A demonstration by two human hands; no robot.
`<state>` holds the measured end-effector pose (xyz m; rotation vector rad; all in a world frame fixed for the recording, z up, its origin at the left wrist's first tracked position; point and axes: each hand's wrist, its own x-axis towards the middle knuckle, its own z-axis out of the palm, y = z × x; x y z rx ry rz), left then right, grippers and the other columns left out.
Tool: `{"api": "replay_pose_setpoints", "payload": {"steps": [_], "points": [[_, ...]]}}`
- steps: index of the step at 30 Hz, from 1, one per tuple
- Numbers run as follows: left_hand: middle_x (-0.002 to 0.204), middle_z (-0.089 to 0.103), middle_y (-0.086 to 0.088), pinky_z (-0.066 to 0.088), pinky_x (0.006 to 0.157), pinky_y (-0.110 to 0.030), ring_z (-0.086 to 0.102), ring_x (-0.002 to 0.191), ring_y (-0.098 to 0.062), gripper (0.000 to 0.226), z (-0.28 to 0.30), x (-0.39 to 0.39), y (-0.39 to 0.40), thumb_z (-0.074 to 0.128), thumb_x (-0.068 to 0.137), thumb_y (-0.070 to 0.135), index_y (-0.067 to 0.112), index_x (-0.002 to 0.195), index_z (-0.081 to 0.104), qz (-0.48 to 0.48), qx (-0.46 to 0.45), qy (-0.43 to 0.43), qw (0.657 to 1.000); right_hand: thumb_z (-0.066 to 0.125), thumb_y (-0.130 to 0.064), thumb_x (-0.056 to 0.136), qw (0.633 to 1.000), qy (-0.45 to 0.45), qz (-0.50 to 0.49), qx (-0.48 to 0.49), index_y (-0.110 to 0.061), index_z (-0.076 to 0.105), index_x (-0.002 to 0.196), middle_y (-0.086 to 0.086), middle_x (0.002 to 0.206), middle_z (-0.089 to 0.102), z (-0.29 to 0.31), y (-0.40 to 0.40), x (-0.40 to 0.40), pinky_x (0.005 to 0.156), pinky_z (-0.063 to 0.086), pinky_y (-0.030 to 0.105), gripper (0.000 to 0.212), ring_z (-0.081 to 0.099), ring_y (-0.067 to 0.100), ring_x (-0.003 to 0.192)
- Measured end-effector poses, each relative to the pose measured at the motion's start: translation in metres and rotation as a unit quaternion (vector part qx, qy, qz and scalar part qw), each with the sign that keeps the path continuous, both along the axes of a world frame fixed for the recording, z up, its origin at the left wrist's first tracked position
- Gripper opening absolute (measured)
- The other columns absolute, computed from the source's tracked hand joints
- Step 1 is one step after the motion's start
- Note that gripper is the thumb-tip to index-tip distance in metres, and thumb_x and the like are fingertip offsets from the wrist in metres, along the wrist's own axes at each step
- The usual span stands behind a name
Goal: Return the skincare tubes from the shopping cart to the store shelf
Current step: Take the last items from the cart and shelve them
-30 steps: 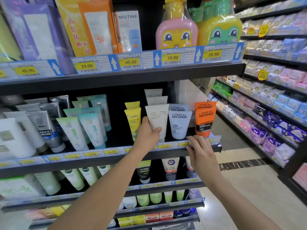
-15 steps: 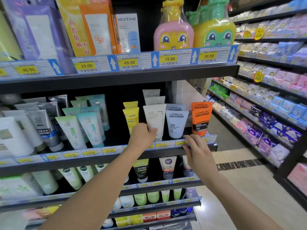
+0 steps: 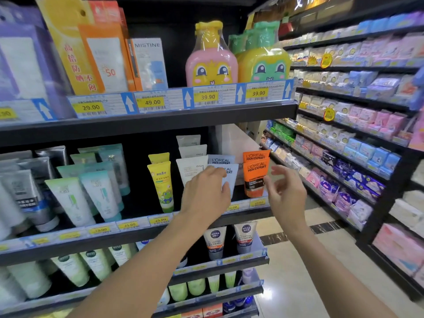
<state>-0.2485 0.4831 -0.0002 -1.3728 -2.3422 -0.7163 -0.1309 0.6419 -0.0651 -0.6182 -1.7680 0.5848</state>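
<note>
Head view is showing the left hand (image 3: 206, 193) pinching a pale blue tube (image 3: 229, 180) on the store shelf (image 3: 146, 235), while the right hand (image 3: 285, 191) is hovering released beside an orange tube (image 3: 254, 177)

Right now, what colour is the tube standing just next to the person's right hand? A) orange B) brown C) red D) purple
A: the L'Oreal Men Expert tube on the shelf just left of the right hand is orange with a black lower band.
</note>
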Motion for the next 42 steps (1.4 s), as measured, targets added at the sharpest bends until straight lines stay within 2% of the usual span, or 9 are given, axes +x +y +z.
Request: {"api": "replay_pose_setpoints", "payload": {"steps": [3, 6, 12, 23, 27, 30, 36, 40, 42], "points": [[0.122, 0.060, 0.002, 0.046, 0.087, -0.033, 0.049, 0.114, -0.017, 0.032, 0.006, 0.005, 0.034, 0.055, 0.094, 0.027, 0.018, 0.124, 0.061, -0.051, 0.034, 0.046, 0.997, 0.078, -0.035, 0.080, 0.989, -0.100, 0.001, -0.109, -0.018, 0.057, 0.127, -0.008, 0.107, 0.062, 0.008, 0.029, -0.003, 0.075, 0.050, 0.023, 0.055, 0.059, 0.010, 0.082], [0.115, 0.065, 0.001, 0.041, 0.093, -0.035, 0.047, 0.112, -0.020, 0.030, 0.011, 0.002, 0.059, 0.058, 0.090, 0.029, 0.018, 0.117, 0.064, -0.044, 0.016, 0.121, 0.992, 0.080, -0.043, 0.073, 0.967, -0.182, 0.066, -0.164, -0.025, 0.058, 0.129, -0.013, 0.115, 0.065, 0.004, 0.045, -0.008, 0.082, 0.054, 0.035, 0.062, 0.062, 0.012, 0.089], [0.117, 0.066, -0.005, 0.033, 0.100, -0.036, 0.051, 0.112, -0.023, 0.031, 0.009, 0.000, 0.072, 0.060, 0.093, 0.029, 0.018, 0.121, 0.064, -0.045, -0.042, 0.126, 0.990, 0.082, -0.039, 0.073, 0.958, -0.177, 0.124, -0.186, -0.025, 0.068, 0.107, -0.010, 0.095, 0.072, -0.002, 0.052, -0.010, 0.081, 0.057, 0.036, 0.039, 0.067, 0.010, 0.084], [0.123, 0.063, -0.010, 0.037, 0.100, -0.035, 0.051, 0.114, -0.027, 0.035, 0.007, 0.004, 0.071, 0.057, 0.097, 0.029, 0.018, 0.130, 0.060, -0.036, -0.017, 0.084, 0.996, 0.076, -0.025, 0.083, 0.973, -0.149, 0.099, -0.143, -0.023, 0.069, 0.105, -0.012, 0.092, 0.070, -0.007, 0.045, -0.004, 0.071, 0.048, 0.019, 0.024, 0.063, 0.006, 0.082], [0.119, 0.067, -0.010, 0.035, 0.100, -0.036, 0.054, 0.112, -0.027, 0.040, -0.001, 0.002, 0.078, 0.059, 0.096, 0.029, 0.017, 0.134, 0.058, -0.044, -0.019, 0.091, 0.995, 0.074, -0.021, 0.085, 0.976, -0.153, 0.093, -0.126, -0.020, 0.072, 0.104, -0.012, 0.091, 0.072, -0.005, 0.047, 0.001, 0.074, 0.053, 0.019, 0.019, 0.065, 0.004, 0.081], [0.115, 0.070, -0.007, 0.036, 0.099, -0.038, 0.055, 0.111, -0.026, 0.041, -0.006, 0.001, 0.081, 0.061, 0.094, 0.029, 0.016, 0.133, 0.058, -0.051, -0.010, 0.107, 0.993, 0.073, -0.021, 0.086, 0.975, -0.161, 0.089, -0.125, -0.019, 0.072, 0.106, -0.012, 0.091, 0.072, -0.006, 0.047, 0.001, 0.073, 0.050, 0.013, 0.019, 0.064, 0.002, 0.081], [0.105, 0.070, -0.002, 0.039, 0.094, -0.039, 0.059, 0.102, -0.024, 0.027, 0.008, -0.015, 0.064, 0.059, 0.088, 0.029, 0.018, 0.111, 0.065, -0.057, 0.022, 0.200, 0.978, 0.076, -0.033, 0.082, 0.973, -0.167, 0.078, -0.141, -0.019, 0.065, 0.115, -0.008, 0.099, 0.069, -0.003, 0.047, 0.006, 0.080, 0.055, 0.028, 0.037, 0.064, 0.005, 0.088], [0.083, 0.069, -0.003, 0.037, 0.091, -0.040, 0.058, 0.088, -0.026, 0.016, 0.024, -0.035, 0.044, 0.062, 0.078, 0.026, 0.016, 0.088, 0.068, -0.019, -0.073, 0.296, 0.952, 0.072, -0.032, 0.085, 0.999, -0.021, -0.020, 0.020, -0.013, 0.064, 0.104, 0.000, 0.094, 0.061, 0.005, 0.027, 0.008, 0.075, 0.048, 0.021, 0.027, 0.054, 0.011, 0.078], [0.074, 0.067, -0.004, 0.036, 0.095, -0.042, 0.057, 0.086, -0.028, 0.013, 0.030, -0.041, 0.038, 0.065, 0.072, 0.026, 0.015, 0.078, 0.068, -0.005, -0.118, 0.322, 0.939, 0.071, -0.024, 0.089, 0.991, -0.024, -0.009, 0.135, -0.010, 0.067, 0.103, 0.002, 0.096, 0.064, 0.017, 0.011, -0.002, 0.079, 0.042, 0.016, 0.020, 0.053, 0.014, 0.084]]}}
